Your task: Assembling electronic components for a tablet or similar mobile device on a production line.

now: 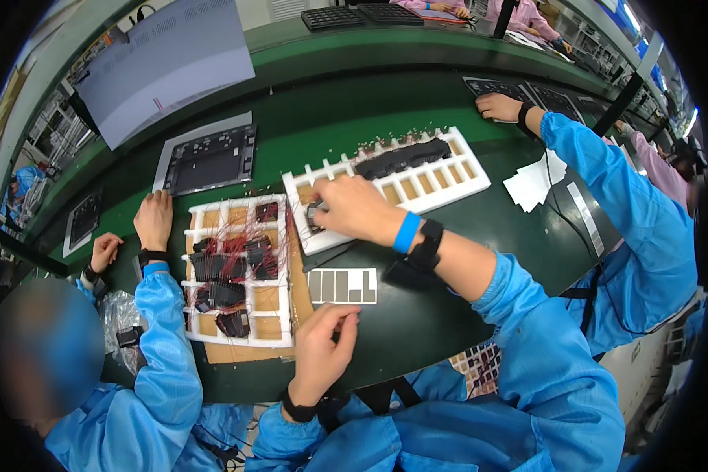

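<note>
My right hand reaches into the left end of a long white foam tray, its fingers closed on a small dark part that they mostly cover. A blue band and a black strap circle that wrist. Closer to me, my left hand is held with thumb and forefinger together; whether something small sits between them I cannot make out. Just beyond it lies a white sheet with grey rectangular pads. A long black bundle with thin reddish wires lies along the far side of the foam tray.
On the left, another white foam tray with wired black parts rests on cardboard. A co-worker's hand touches a dark panel. Another co-worker's hand is at the far right. White papers lie nearby. A monitor stands behind.
</note>
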The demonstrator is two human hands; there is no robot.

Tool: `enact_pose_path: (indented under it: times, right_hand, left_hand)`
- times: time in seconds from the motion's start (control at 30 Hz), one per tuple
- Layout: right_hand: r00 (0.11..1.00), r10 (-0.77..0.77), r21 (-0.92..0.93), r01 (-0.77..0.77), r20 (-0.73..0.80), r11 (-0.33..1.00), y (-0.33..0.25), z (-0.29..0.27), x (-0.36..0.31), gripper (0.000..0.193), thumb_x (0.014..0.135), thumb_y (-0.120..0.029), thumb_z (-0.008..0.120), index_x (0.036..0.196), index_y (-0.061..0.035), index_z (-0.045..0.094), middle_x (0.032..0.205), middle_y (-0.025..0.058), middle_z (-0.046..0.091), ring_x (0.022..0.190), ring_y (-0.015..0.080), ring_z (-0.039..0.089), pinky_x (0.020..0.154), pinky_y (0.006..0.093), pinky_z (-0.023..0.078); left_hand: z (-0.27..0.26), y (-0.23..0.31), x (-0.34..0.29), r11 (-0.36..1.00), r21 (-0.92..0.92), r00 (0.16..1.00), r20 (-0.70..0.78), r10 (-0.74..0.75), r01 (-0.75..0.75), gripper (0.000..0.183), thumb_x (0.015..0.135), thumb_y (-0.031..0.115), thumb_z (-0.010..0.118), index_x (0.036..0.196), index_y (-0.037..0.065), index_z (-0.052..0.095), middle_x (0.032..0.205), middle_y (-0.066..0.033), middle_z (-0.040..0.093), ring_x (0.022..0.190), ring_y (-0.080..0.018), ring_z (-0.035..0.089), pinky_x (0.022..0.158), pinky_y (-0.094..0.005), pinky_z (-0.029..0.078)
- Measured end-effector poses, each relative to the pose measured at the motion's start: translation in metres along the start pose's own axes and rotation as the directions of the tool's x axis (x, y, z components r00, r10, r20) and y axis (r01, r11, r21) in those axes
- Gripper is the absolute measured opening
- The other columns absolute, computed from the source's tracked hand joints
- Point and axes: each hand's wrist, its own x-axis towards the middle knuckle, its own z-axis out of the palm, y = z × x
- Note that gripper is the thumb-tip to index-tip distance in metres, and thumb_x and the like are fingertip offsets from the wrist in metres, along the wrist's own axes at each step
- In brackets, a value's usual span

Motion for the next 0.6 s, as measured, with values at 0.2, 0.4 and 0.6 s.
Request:
enact_pose_path:
  times: [0.2,0.4,0.6]
  right_hand:
    - [0.979,0.196,0.429,-0.203,0.061,0.880,0.015,-0.037,-0.015,0.037,0.096,-0.022,0.069,0.125,-0.0023,0.059,0.090,0.0114,0.071,0.076,0.0192,0.068,0.068,0.0338,0.055]
    - [0.928,0.362,0.831,-0.265,0.083,0.489,0.040,-0.031,-0.031,0.031,0.101,-0.018,0.065,0.124,-0.0010,0.053,0.084,0.0011,0.062,0.071,0.0082,0.061,0.060,0.0238,0.048]
    - [0.940,0.335,0.751,-0.180,-0.058,0.635,0.035,-0.028,-0.057,0.040,0.099,-0.012,0.067,0.131,0.0003,0.047,0.084,0.0019,0.060,0.072,0.0087,0.063,0.064,0.0253,0.050]
  left_hand:
    - [0.002,-0.019,0.003,0.987,0.041,0.986,0.067,0.151,-0.154,0.010,0.093,0.000,0.067,0.101,-0.001,0.072,0.093,-0.0137,0.071,0.079,-0.0254,0.069,0.071,-0.0323,0.054]
    - [0.002,-0.015,0.002,0.989,0.027,0.987,0.075,0.144,-0.147,0.009,0.092,-0.001,0.067,0.099,-0.001,0.072,0.093,-0.0141,0.071,0.082,-0.0267,0.070,0.074,-0.0326,0.056]
    - [-0.003,-0.013,-0.003,0.995,-0.057,0.994,0.068,0.089,-0.085,0.009,0.091,-0.003,0.067,0.099,-0.002,0.072,0.092,-0.0132,0.070,0.082,-0.0226,0.070,0.074,-0.0304,0.054]
